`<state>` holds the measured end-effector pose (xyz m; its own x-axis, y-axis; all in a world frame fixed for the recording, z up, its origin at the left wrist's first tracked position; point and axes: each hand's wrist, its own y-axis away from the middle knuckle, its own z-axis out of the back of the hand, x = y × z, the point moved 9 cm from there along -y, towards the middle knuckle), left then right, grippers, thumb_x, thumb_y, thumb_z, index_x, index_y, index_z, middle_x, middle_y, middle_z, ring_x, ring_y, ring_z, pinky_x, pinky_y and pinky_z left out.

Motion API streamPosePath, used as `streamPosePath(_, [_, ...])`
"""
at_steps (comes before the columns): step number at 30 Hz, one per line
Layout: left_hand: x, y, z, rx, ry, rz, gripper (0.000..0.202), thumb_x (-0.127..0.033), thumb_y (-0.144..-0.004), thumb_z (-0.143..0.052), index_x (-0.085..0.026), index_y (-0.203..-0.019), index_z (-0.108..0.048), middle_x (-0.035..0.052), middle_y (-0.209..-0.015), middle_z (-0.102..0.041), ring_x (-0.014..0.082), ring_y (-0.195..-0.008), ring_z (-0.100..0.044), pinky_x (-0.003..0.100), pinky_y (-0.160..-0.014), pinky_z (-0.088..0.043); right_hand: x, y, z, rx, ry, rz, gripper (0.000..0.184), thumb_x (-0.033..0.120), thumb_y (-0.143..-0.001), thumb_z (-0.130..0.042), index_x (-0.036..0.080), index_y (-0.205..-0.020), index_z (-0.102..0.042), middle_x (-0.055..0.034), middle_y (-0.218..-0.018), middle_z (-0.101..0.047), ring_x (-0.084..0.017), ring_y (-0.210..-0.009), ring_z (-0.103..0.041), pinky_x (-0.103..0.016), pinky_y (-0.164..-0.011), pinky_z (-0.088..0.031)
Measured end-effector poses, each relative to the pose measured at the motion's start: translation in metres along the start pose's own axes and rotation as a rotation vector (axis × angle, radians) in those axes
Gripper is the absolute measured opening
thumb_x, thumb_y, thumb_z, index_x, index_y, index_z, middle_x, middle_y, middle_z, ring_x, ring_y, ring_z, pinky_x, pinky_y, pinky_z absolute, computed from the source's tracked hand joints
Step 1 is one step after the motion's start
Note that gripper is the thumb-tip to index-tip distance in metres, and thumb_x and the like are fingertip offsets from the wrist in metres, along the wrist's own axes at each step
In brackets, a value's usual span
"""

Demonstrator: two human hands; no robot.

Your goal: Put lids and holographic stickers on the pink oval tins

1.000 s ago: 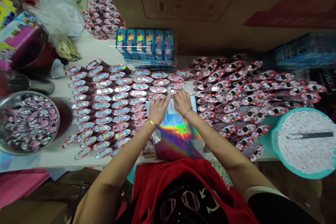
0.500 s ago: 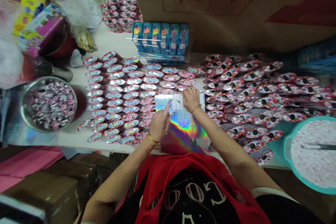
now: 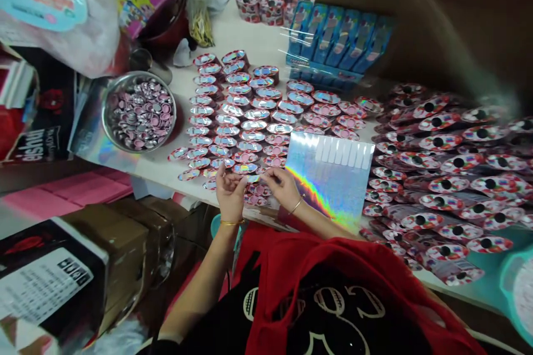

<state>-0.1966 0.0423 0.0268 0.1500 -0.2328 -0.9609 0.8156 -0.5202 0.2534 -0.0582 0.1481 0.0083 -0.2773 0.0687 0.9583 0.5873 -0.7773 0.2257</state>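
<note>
My left hand [image 3: 230, 194] and my right hand [image 3: 285, 188] meet above the near edge of the rows. Between their fingertips stretches a small shiny holographic sticker [image 3: 252, 178], each hand pinching one end. Directly below and around it stand oval-topped containers [image 3: 250, 147], many topped with shiny strips, others showing pink discs. A holographic sticker sheet [image 3: 333, 183] lies right of my right hand, with pale bare strip shapes along its far part. Whether the sticker touches a container top, I cannot tell.
At left stands a metal bowl [image 3: 139, 138] of pink-and-silver caps. More oval containers with dark round holes [image 3: 437, 177] crowd the right side. Blue packs [image 3: 337, 39] and a large cardboard box [image 3: 416, 22] stand behind. A turquoise tub [image 3: 506, 283] sits at lower right.
Both hands have left the sticker sheet and moved left over the containers, with a sticker now held between them. The head view has turned left, so things appear farther right.
</note>
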Motion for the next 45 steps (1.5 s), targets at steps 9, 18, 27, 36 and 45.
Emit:
streamPosePath(9, [0.004,-0.056,0.017,-0.008,-0.338,-0.241,0.073,-0.023,-0.075,-0.066,-0.018,-0.141,-0.035,0.0002,-0.08,-0.06,0.0127,-0.073,-0.057,0.027,-0.075,-0.046,0.005,-0.045,-0.03,-0.045,0.593,0.06,0.023,0.035,-0.091,-0.051,0.021,-0.078,-0.062,-0.0055,-0.088,-0.064,-0.021,-0.092,-0.052,-0.034,-0.08,-0.032])
streamPosePath(18, [0.024,-0.087,-0.002,0.045,-0.687,-0.325,0.076,-0.015,-0.073,-0.058,-0.016,-0.144,-0.033,-0.0012,-0.077,-0.064,0.0152,-0.07,-0.056,0.036,-0.087,-0.036,0.001,-0.068,-0.045,-0.022,0.856,0.093,0.024,0.027,-0.093,-0.045,0.018,-0.082,-0.064,-0.0104,-0.09,-0.064,-0.025,-0.093,-0.049,-0.039,-0.081,-0.027])
streamPosePath(27, [0.024,-0.084,-0.014,0.099,-0.825,-0.373,0.07,-0.016,-0.075,-0.054,-0.014,-0.143,-0.036,0.0052,-0.083,-0.065,0.0231,-0.085,-0.054,0.038,-0.085,-0.035,-0.008,-0.071,-0.044,-0.031,0.864,0.028,0.017,0.026,-0.087,-0.049,0.015,-0.094,-0.06,-0.0127,-0.092,-0.063,-0.028,-0.095,-0.05,-0.041,-0.086,-0.028])
streamPosePath(36, [-0.023,-0.077,0.012,-0.007,-0.624,-0.467,0.03,-0.026,-0.076,-0.064,-0.017,-0.103,-0.06,0.011,-0.109,-0.053,0.0252,-0.111,-0.048,0.04,-0.099,-0.036,0.006,-0.06,-0.026,-0.062,0.614,0.135,0.043,0.031,-0.089,-0.047,0.016,-0.129,-0.048,-0.014,-0.112,-0.06,-0.027,-0.106,-0.05,-0.041,-0.091,-0.035])
streamPosePath(45, [0.012,0.004,0.016,0.308,-0.149,0.108,0.017,-0.032,-0.073,-0.067,-0.018,-0.07,-0.059,0.0001,-0.075,-0.054,0.0131,-0.074,-0.05,0.026,-0.072,-0.041,-0.025,0.021,-0.023,0.178,-0.187,-0.268,0.048,0.069,-0.076,-0.055,0.02,-0.074,-0.058,0.0013,-0.066,-0.054,-0.013,-0.062,-0.048,-0.027,-0.061,-0.04])
